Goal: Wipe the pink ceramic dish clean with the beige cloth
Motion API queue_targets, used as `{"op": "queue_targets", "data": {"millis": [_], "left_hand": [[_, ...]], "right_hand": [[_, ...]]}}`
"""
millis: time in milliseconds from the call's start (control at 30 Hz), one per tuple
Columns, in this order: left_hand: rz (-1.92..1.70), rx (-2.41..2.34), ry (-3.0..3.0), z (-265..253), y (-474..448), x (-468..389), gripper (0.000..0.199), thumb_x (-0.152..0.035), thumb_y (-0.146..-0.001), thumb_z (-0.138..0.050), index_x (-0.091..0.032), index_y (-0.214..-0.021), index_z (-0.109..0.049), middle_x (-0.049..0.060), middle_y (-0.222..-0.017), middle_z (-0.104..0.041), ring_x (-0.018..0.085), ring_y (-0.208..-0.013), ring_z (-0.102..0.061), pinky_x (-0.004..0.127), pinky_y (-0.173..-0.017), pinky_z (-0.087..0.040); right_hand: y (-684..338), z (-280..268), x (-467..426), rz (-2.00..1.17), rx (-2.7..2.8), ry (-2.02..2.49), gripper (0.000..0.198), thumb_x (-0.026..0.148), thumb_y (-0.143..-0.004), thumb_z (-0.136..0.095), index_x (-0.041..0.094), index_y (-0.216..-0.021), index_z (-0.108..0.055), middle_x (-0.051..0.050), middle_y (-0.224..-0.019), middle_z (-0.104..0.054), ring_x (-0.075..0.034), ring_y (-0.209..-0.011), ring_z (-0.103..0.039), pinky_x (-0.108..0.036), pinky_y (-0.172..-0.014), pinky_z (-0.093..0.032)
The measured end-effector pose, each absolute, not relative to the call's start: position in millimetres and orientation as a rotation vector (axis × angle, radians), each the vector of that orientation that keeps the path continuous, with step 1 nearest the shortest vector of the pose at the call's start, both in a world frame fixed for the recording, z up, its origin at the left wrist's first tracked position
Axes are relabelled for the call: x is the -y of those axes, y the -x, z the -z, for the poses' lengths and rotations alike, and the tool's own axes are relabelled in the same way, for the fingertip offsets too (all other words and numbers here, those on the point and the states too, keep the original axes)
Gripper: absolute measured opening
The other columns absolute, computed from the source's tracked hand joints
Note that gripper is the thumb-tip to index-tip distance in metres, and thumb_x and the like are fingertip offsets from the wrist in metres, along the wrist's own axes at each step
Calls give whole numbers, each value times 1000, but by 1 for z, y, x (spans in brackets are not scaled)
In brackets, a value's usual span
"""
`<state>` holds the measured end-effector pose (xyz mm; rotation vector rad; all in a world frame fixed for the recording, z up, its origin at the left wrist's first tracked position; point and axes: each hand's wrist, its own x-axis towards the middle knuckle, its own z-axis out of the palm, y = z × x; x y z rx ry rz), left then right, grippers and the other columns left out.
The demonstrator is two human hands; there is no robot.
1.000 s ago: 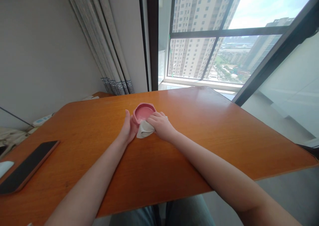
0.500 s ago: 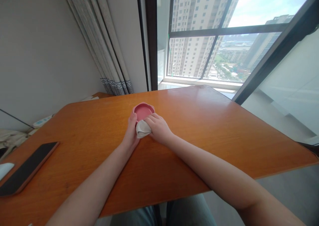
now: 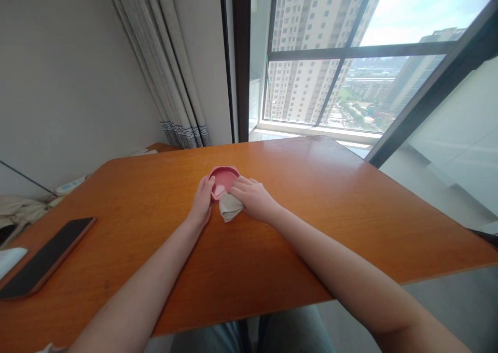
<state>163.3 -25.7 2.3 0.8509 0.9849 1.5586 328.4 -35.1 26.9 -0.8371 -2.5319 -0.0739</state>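
A shallow pink dish (image 3: 224, 177) with an angular rim is held tilted over the middle of the table. My left hand (image 3: 202, 200) grips its left side, the thumb over the rim and the other fingers mostly hidden behind. My right hand (image 3: 254, 198) is closed on a pale grey cloth (image 3: 230, 208) at the dish's lower right edge. The fingertips of that hand reach onto the right rim. The cloth hangs bunched below them and covers part of the near rim.
The wooden table (image 3: 330, 213) spreads around both hands. A long black-topped slab (image 3: 49, 257) lies at the left, with a white object (image 3: 11, 259) beside it. A curtain (image 3: 182, 94) and a window (image 3: 311, 83) stand beyond the far edge.
My right hand and the cloth have shifted slightly right and down along the dish, showing more of its inside. The dish is tipped a little differently. My left hand keeps its hold.
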Motion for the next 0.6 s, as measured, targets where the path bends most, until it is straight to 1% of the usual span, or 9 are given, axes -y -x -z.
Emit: {"op": "queue_targets", "data": {"millis": [100,200,267,367,467,533,600], "left_hand": [[-1662,-1001,-812,0,-173,32,30,-40,-73,-69,-21,-91,-53,-5,-74,-54,9,-66,-51,22,-62,-42],[-1637,-956,-721,-2,-178,37,35,-43,-72,-71,-22,-90,-49,-7,-71,-51,8,-63,-50,22,-61,-42],[-1581,-900,-726,-6,-175,37,36,-45,-72,-70,-22,-92,-51,-5,-71,-54,10,-64,-52,23,-62,-43],[-1414,-820,-770,-12,-166,32,41,-52,-75,-63,-19,-100,-57,1,-79,-62,15,-72,-59,27,-65,-47],[-1358,-884,-796,-9,-158,25,39,-45,-75,-66,-21,-104,-59,2,-86,-65,16,-74,-60,29,-66,-49],[-1445,-907,-800,-3,-158,21,35,-39,-74,-67,-21,-103,-60,1,-88,-64,14,-75,-60,27,-69,-49],[-1541,-884,-794,4,-160,18,31,-38,-75,-66,-19,-100,-60,1,-91,-64,13,-78,-60,25,-72,-49]], "right_hand": [[-315,-22,44,147,2454,947,18,20,-89,-48,17,-106,-55,-9,-100,-60,-21,-98,-46,-32,-75,-36],[-309,-18,45,191,2379,1081,16,21,-92,-44,17,-101,-56,-9,-95,-60,-22,-91,-46,-32,-72,-36],[-313,-17,40,190,2404,1076,13,20,-92,-45,18,-98,-57,-8,-93,-59,-21,-89,-46,-31,-72,-35],[-325,-20,29,195,2539,918,13,21,-92,-46,19,-100,-57,-7,-94,-58,-20,-92,-45,-31,-73,-35],[-332,-25,24,210,2628,822,15,21,-94,-43,19,-99,-58,-7,-95,-58,-20,-96,-45,-31,-75,-36],[-332,-27,26,206,2642,830,15,20,-94,-43,18,-98,-57,-7,-96,-58,-20,-97,-45,-31,-76,-36],[-328,-28,31,197,2631,871,13,19,-92,-45,18,-99,-57,-8,-97,-58,-20,-98,-45,-31,-76,-37]]}}
